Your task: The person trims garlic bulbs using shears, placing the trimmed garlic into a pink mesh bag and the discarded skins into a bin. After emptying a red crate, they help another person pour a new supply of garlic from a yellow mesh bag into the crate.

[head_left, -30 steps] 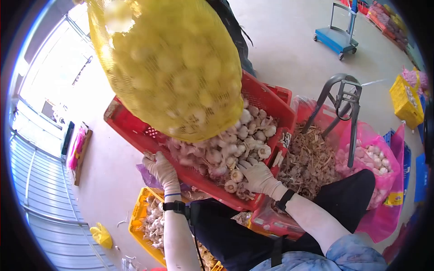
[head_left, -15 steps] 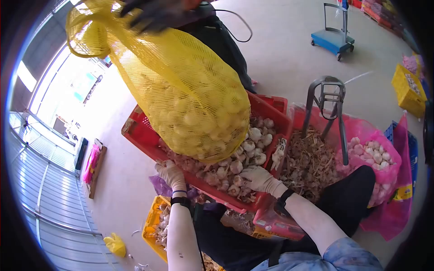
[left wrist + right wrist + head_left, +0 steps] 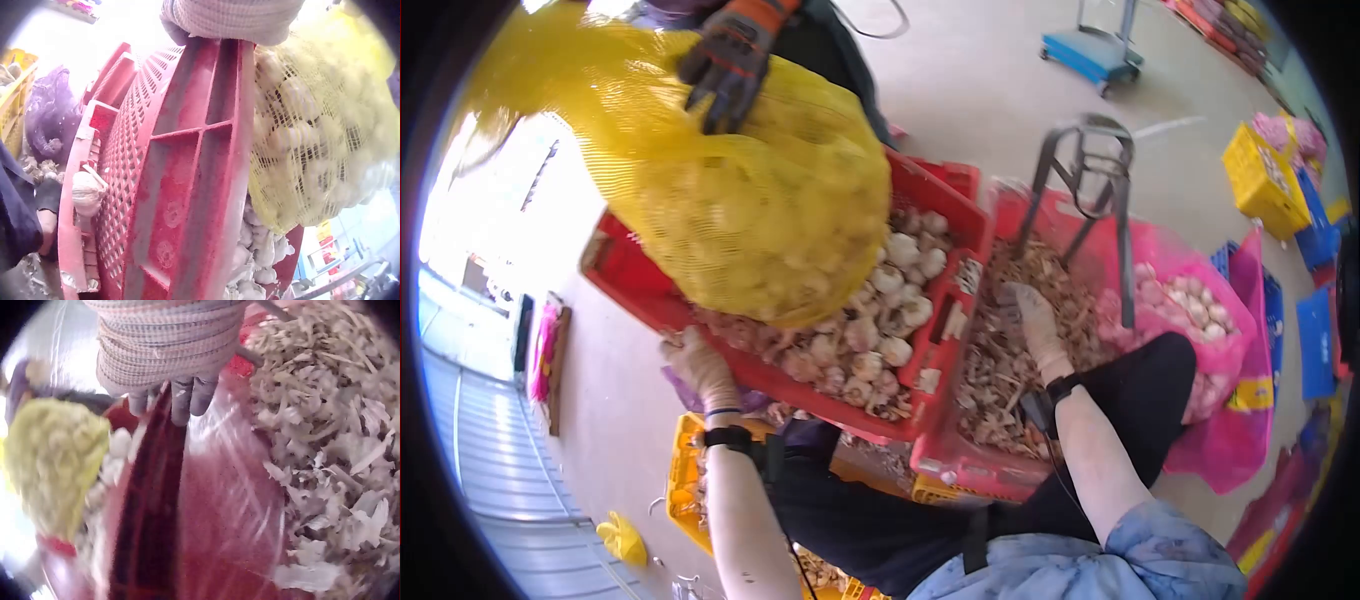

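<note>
My gloved left hand [image 3: 703, 370] grips the near left rim of a red crate [image 3: 940, 345]; in the left wrist view its glove [image 3: 231, 22] sits over that rim. White garlic bulbs [image 3: 865, 335] fill the crate's right part. A bulging yellow mesh bag [image 3: 770, 220] of garlic rests over the crate, and another person's dark gloved hand [image 3: 735, 60] lies on it. My gloved right hand [image 3: 1032, 322] hangs over dry garlic skins [image 3: 990, 390] in the neighbouring red container. In the right wrist view its grey fingertips [image 3: 181, 409] point down, extended, with nothing in them.
A grey metal frame [image 3: 1122, 230] stands in the skins container. Right of it lies a pink mesh bag [image 3: 1225, 330] of garlic. A yellow crate [image 3: 690, 480] stands by my legs, a blue trolley [image 3: 1090, 55] farther back. A purple bag [image 3: 53, 112] is beside the crate.
My right hand has left the garlic in the red crate and moved right over the skins. The yellow bag has come down and slumped; the other person's hand now lies on it.
</note>
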The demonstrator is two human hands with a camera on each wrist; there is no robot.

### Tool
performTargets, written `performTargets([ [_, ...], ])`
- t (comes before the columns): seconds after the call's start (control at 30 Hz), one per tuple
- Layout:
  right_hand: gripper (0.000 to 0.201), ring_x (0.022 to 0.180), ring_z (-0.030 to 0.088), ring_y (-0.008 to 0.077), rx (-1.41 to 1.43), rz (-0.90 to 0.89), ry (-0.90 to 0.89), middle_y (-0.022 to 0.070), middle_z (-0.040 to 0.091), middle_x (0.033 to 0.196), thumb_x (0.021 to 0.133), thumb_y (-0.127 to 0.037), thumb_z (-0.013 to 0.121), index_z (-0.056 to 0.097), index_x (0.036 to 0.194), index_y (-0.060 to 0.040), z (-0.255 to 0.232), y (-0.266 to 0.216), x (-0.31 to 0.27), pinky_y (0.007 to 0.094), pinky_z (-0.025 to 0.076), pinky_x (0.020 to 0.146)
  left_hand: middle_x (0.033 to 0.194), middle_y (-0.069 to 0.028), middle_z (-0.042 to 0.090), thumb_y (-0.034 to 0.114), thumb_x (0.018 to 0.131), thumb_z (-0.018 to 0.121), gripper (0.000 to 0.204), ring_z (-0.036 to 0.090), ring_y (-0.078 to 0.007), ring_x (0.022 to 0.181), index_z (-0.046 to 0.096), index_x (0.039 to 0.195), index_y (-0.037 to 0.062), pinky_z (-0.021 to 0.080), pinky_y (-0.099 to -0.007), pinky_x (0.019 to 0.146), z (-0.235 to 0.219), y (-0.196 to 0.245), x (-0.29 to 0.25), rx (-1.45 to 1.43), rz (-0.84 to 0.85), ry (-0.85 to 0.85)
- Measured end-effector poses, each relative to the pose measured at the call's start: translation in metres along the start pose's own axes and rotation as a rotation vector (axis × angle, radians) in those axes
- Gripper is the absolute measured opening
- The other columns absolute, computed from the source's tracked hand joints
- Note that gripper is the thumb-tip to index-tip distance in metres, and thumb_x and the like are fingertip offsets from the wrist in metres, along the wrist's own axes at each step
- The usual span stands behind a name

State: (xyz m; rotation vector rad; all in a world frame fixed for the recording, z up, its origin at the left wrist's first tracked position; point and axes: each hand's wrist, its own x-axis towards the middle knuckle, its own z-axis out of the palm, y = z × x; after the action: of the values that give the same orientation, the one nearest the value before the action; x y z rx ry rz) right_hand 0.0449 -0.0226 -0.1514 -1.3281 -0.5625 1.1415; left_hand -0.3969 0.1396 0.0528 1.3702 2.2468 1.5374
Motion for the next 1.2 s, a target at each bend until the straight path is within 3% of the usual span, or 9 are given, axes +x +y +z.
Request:
performTargets([
  [0.17, 0.028, 0.063, 0.062, 0.0147, 0.246, 0.123, 0.474, 0.0042, 0.066, 0.084, 0.094, -0.026, 0.060, 0.063, 0.109, -0.0028, -0.123, 0.054, 0.002, 0.0273, 0.049, 0.056, 0.104, -0.0171, 0.061, 0.029, 0.086, 0.063, 0.046, 0.058, -0.0281, 0.093, 0.050, 0.117, -0.0037, 0.047, -0.0373, 0.085, 0.006, -0.013, 0.006, -0.165, -0.047, -0.018],
  [0.23, 0.031, 0.065, 0.064, 0.0154, 0.043, 0.091, 0.374, 0.0075, 0.068, 0.088, 0.092, -0.026, 0.060, 0.063, 0.112, -0.0016, -0.092, 0.043, 0.001, 0.0283, 0.050, 0.059, 0.107, -0.0176, 0.060, 0.030, 0.087, 0.062, 0.048, 0.058, -0.0285, 0.096, 0.050, 0.119, -0.0035, 0.047, -0.0372, 0.087, 0.006, -0.036, 0.013, -0.188, -0.032, -0.030],
  [0.3, 0.026, 0.075, 0.068, 0.0195, -0.281, 0.143, 0.094, 0.0107, 0.070, 0.085, 0.088, -0.024, 0.061, 0.066, 0.105, -0.0045, -0.049, 0.032, -0.001, 0.0302, 0.051, 0.061, 0.114, -0.0181, 0.059, 0.033, 0.090, 0.060, 0.051, 0.058, -0.0279, 0.102, 0.048, 0.125, -0.0020, 0.048, -0.0368, 0.092, 0.007, -0.090, 0.037, 0.255, 0.568, 0.033],
  [0.47, 0.021, 0.094, 0.069, 0.0344, -1.567, 0.094, -0.030, 0.0184, 0.071, 0.098, 0.086, -0.015, 0.056, 0.071, 0.098, -0.0060, -0.010, 0.159, -0.001, 0.0407, 0.054, 0.074, 0.122, -0.0154, 0.056, 0.031, 0.095, 0.056, 0.050, 0.058, -0.0263, 0.108, 0.045, 0.133, 0.0014, 0.049, -0.0378, 0.094, 0.001, -0.043, 0.018, -0.057, 0.165, -0.066],
  [0.67, 0.030, 0.104, 0.066, 0.0317, -1.506, 0.419, -0.306, 0.0160, 0.068, 0.114, 0.088, -0.018, 0.052, 0.069, 0.108, -0.0037, -0.021, 0.147, 0.006, 0.0471, 0.051, 0.080, 0.109, -0.0125, 0.063, 0.016, 0.088, 0.065, 0.037, 0.059, -0.0224, 0.097, 0.055, 0.120, 0.0010, 0.050, -0.0353, 0.086, -0.009, -0.060, 0.028, 0.200, 0.338, -0.172],
  [0.87, 0.030, 0.100, 0.064, 0.0377, -1.623, -0.324, 0.235, 0.0272, 0.065, 0.103, 0.084, -0.025, 0.061, 0.067, 0.096, 0.0014, -0.029, 0.265, 0.019, 0.0453, 0.051, 0.084, 0.102, -0.0220, 0.061, 0.022, 0.087, 0.058, 0.037, 0.057, -0.0332, 0.090, 0.053, 0.110, -0.0068, 0.045, -0.0402, 0.086, 0.005, -0.026, 0.016, -0.017, 0.058, 0.019],
  [1.03, 0.036, 0.113, 0.060, 0.0308, -0.921, 0.386, 0.147, 0.0175, 0.065, 0.118, 0.086, -0.015, 0.059, 0.063, 0.119, -0.0034, 0.008, 0.048, -0.023, 0.0377, 0.047, 0.096, 0.117, -0.0254, 0.059, 0.022, 0.089, 0.056, 0.048, 0.056, -0.0372, 0.106, 0.048, 0.125, -0.0083, 0.042, -0.0397, 0.096, 0.006, -0.021, 0.015, -0.024, 0.006, -0.006],
  [1.13, 0.028, 0.093, 0.064, 0.0237, -0.369, -0.373, 0.182, 0.0131, 0.067, 0.101, 0.085, -0.012, 0.064, 0.063, 0.110, -0.0002, 0.012, 0.048, -0.015, 0.0362, 0.050, 0.082, 0.123, -0.0265, 0.056, 0.023, 0.092, 0.052, 0.049, 0.054, -0.0399, 0.112, 0.045, 0.130, -0.0081, 0.041, -0.0396, 0.098, 0.008, -0.049, 0.029, 0.179, 0.243, -0.076],
  [1.2, 0.022, 0.069, 0.048, 0.0118, 1.058, 0.047, -0.340, 0.0002, 0.049, 0.078, 0.089, -0.010, 0.061, 0.057, 0.110, -0.0037, 0.011, 0.103, 0.045, 0.0272, 0.045, 0.065, 0.119, -0.0261, 0.057, 0.023, 0.091, 0.054, 0.046, 0.056, -0.0379, 0.107, 0.048, 0.124, -0.0085, 0.043, -0.0391, 0.095, 0.010, -0.032, 0.018, -0.070, 0.128, -0.004],
])
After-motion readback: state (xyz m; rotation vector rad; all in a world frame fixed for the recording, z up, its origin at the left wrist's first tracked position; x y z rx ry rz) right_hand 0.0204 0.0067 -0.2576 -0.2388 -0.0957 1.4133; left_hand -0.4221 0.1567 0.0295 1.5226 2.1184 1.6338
